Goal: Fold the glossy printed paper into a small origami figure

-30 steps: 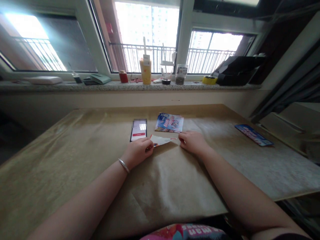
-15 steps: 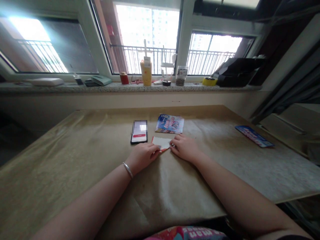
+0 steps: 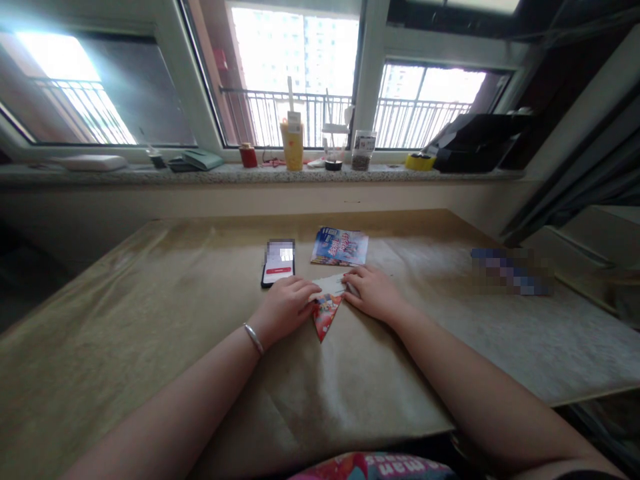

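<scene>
A small sheet of folded paper (image 3: 325,312), white on one side and printed red on the other, lies on the brown table (image 3: 150,320) with a red triangular point facing me. My left hand (image 3: 285,307) presses on its left part with curled fingers. My right hand (image 3: 373,292) pinches its upper right edge. A silver bangle sits on my left wrist.
A phone (image 3: 278,263) with a lit screen lies just beyond my left hand. A blue printed packet (image 3: 340,247) lies beyond the paper, and a blurred flat item (image 3: 510,270) lies at the right. The windowsill (image 3: 250,173) holds a yellow cup, jars, tape and a black device.
The paper has been turned and folded: the red printed side now shows as a triangle pointing toward me. Both hands stayed on it, close together.
</scene>
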A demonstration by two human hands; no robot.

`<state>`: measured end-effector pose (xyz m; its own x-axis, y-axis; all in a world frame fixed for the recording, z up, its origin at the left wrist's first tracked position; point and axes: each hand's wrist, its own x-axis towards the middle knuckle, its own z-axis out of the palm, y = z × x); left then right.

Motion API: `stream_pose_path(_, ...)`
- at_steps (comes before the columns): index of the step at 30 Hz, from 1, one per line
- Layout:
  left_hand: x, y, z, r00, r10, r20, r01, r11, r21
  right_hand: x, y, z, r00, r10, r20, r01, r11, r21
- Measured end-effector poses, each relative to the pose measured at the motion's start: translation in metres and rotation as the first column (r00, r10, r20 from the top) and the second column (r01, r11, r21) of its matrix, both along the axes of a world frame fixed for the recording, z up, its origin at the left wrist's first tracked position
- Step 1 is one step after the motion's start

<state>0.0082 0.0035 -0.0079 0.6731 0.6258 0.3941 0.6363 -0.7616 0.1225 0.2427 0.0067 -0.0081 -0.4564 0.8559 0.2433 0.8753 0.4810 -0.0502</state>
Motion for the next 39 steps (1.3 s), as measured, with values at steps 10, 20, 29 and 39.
stream_pose_path(10, -0.003, -0.001, -0.003, 0.992, 0.042, -0.119, -0.044, 0.999, -0.013, 0.008, 0.01, -0.013, 0.977, 0.095, -0.189, -0.11, 0.991, -0.075)
stream_pose_path(20, -0.006, -0.003, 0.001, 0.993, -0.035, -0.115, 0.024, 0.995, -0.1, 0.005, 0.008, -0.017, 0.974, 0.123, -0.191, -0.133, 0.99, -0.038)
stream_pose_path(29, -0.004, -0.005, 0.005, 0.99, -0.081, -0.118, 0.066, 0.99, -0.125, 0.002, 0.003, -0.006, 0.956, 0.189, -0.224, -0.197, 0.98, -0.016)
stream_pose_path(39, 0.0, -0.003, 0.004, 0.993, -0.049, -0.109, 0.046, 0.999, -0.029, 0.0, -0.003, 0.0, 0.927, 0.305, -0.22, -0.329, 0.941, -0.079)
